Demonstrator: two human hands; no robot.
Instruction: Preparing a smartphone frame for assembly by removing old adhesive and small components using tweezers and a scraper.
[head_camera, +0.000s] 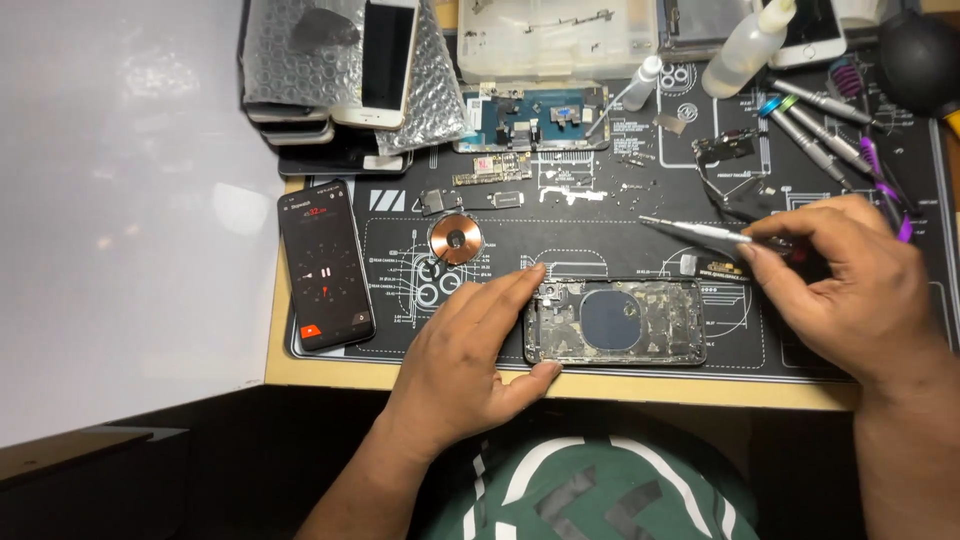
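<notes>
Mat: black repair mat with white outlines fills centre and right of frame.
Phone stack: wrapped handsets, upper left.
Timer phone: lit dark phone, left edge of mat.
Chassis: gutted phone housing, lower centre, lying flat, open side up.
My left hand: clamped on the housing's left end, fingers above, thumb below.
My right hand: right of frame, pinching a slim screwdriver, tip pointing left above the housing.
Coil: copper ring, centre left.
</notes>
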